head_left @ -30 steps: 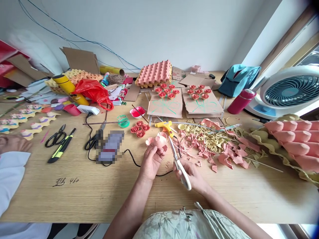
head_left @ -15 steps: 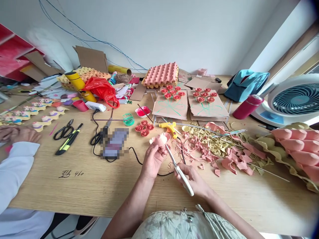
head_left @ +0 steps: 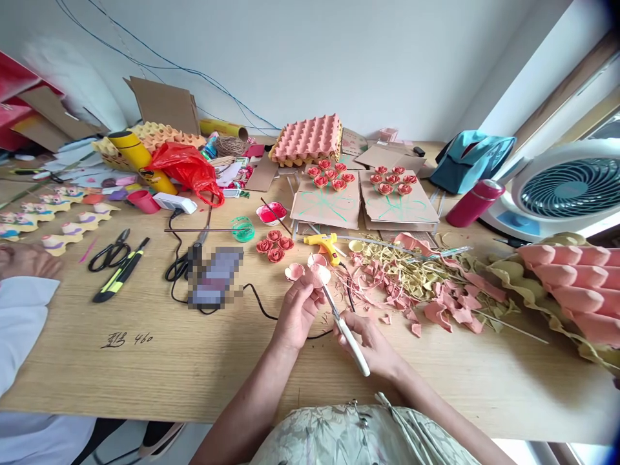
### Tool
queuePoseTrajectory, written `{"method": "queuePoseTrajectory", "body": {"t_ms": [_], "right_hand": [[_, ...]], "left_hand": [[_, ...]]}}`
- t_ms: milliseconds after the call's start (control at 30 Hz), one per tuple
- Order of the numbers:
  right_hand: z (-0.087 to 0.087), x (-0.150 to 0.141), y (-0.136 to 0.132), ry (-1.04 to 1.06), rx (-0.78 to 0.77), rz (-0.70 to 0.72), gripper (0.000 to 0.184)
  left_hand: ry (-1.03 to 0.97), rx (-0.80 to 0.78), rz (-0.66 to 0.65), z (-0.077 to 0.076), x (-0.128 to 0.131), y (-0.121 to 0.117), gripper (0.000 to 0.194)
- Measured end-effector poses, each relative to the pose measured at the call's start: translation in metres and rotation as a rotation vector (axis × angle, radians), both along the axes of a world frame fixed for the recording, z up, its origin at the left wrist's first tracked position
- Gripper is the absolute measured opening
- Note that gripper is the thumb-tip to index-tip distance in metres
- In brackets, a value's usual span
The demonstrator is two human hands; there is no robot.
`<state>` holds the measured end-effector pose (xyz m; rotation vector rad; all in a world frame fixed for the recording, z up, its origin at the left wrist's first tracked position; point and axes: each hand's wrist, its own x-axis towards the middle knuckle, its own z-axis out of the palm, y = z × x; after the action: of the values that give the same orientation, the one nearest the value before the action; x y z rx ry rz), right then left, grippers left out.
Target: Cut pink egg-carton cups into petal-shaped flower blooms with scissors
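Observation:
My left hand [head_left: 295, 310] is closed round a pink egg-carton cup [head_left: 312, 272] cut into petals, held just above the wooden table [head_left: 159, 361]. My right hand [head_left: 371, 342] grips white-handled scissors [head_left: 345, 329], their blades pointing up-left into the cup's edge. Three finished red paper roses [head_left: 274, 245] lie just beyond my left hand. A yellow glue gun [head_left: 325, 244] rests beside them, its black cord running under my hands.
Pink and yellow cut scraps [head_left: 416, 281] spread to the right, with egg trays [head_left: 576, 278] at the far right. Cardboard sheets with roses [head_left: 327, 194], a fan [head_left: 564, 187], a red bottle [head_left: 472, 201], black scissors [head_left: 109, 253] and a knife [head_left: 121, 278] lie around. Another person's white sleeve [head_left: 22, 316] is at the left.
The scissors' blades have closed in on the cup's edge, and my left hand has turned the cup slightly. The view shifted a little.

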<state>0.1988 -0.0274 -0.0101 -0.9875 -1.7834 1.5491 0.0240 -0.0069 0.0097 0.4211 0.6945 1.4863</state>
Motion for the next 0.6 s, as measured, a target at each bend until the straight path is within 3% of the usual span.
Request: {"method": "queuePoseTrajectory", "body": {"t_ms": [200, 600], "right_hand": [[0.0041, 0.0006, -0.0010, -0.013, 0.039, -0.025, 0.019], [-0.0031, -0.0039, -0.0039, 0.077, 0.006, -0.069, 0.027]], "left_hand": [[0.005, -0.020, -0.020, -0.0038, 0.0011, -0.0036, 0.027], [0.009, -0.017, -0.023, -0.0015, 0.0008, -0.0038, 0.027]]}}
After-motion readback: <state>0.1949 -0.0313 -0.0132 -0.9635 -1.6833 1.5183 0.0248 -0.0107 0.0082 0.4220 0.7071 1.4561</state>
